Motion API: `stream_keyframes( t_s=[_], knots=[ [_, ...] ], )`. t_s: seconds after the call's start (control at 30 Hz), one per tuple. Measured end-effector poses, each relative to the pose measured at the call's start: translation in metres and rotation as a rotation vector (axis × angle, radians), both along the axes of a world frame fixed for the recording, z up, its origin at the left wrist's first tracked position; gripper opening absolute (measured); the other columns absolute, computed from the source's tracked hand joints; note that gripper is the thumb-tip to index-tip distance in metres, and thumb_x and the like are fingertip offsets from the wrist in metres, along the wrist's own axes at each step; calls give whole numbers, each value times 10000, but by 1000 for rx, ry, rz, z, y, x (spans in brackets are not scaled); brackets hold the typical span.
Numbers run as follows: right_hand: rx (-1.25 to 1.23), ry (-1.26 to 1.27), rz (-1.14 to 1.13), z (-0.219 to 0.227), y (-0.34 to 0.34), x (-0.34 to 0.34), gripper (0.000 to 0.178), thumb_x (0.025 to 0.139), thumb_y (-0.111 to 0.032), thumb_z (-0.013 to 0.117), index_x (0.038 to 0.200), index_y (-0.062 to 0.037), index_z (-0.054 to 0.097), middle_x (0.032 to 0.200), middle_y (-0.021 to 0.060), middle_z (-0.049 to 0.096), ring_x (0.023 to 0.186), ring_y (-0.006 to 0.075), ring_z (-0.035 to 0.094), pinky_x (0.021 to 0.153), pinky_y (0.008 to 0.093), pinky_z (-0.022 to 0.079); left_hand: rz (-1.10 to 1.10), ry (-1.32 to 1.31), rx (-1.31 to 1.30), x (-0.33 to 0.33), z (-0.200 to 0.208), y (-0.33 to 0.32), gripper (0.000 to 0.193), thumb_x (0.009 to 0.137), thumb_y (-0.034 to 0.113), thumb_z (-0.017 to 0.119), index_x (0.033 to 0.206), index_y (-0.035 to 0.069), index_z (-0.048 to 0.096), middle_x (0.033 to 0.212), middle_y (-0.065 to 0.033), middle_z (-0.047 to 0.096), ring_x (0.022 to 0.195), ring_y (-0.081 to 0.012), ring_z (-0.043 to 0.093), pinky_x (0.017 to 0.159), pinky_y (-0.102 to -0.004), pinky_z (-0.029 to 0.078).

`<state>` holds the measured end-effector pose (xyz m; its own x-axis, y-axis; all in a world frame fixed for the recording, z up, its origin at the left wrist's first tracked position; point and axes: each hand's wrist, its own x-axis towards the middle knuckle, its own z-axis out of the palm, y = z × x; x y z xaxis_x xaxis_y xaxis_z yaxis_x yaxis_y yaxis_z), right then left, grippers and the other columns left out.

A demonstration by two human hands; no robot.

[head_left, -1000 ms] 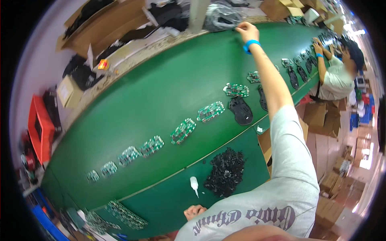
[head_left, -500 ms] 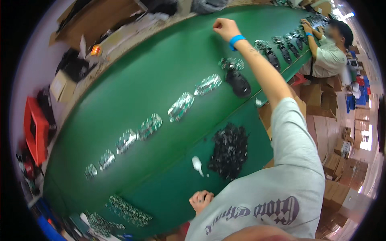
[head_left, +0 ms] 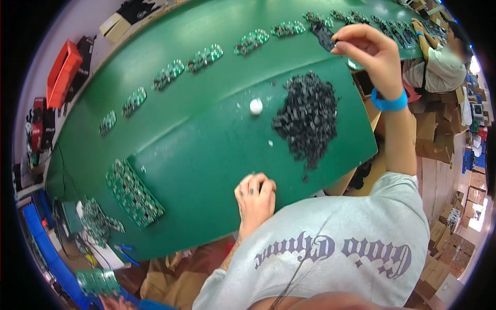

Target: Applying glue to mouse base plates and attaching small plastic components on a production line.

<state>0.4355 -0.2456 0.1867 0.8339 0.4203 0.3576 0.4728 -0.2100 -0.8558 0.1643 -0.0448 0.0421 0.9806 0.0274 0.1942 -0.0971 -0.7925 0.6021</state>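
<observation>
While black shells [head_left: 321,35] lie beside the circuit boards [head_left: 317,19] toward the right, those farther left have none, so the work seems partly done, with a broad pile of black pieces [head_left: 308,116] left on the green bench [head_left: 201,150]; the right hand [head_left: 380,58] holds thumb and forefinger nearly together, the left hand [head_left: 256,202] curls its fingers, and whether either grips anything I cannot tell

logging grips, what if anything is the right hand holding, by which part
Cannot be told: the right hand makes a pinch, but the black shell behind would mask anything dark there.
</observation>
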Motion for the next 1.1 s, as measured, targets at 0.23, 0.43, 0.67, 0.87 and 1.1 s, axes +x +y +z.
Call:
stream_keyframes(
  t_s=[0.23,0.43,0.67,0.87,1.1],
  knots=[
    [-226,-116,-93,-102,8,-76,209,794,-79,709,1002,-52,702,1032,75,695,1031,231,630,916,349,475,16,-67,63,-5,-1,-5,129,757,20,588,870,82,580,1039,-83,514,1065,-296,463,903,-444,353],
    [253,298,-402,-114,-53,-144,192,940,-81,544,1044,40,651,984,133,689,922,178,661,820,278,507,10,-106,16,-5,0,-5,121,764,14,580,865,79,597,996,-84,547,1033,-297,487,901,-427,363],
    [-125,659,-706,-179,-152,-337,101,894,-102,580,868,-22,637,640,-16,556,500,40,490,473,224,400,-123,-113,-787,-114,-37,17,125,802,-103,515,830,-19,604,777,-105,594,641,-169,545,598,-268,442],
    [-1036,990,-514,-256,-172,-497,186,803,-170,599,907,-64,710,857,189,685,754,341,659,688,387,539,591,646,-925,-245,-62,312,165,932,126,495,1024,3,556,969,-136,613,840,-172,582,719,-272,490],
    [-917,1176,-329,-256,-159,-498,192,794,-171,608,914,-66,714,859,178,689,743,323,660,677,382,538,220,589,-191,-76,174,637,248,859,186,615,1021,6,563,943,-81,591,735,-197,549,715,-310,487]
  ],
)
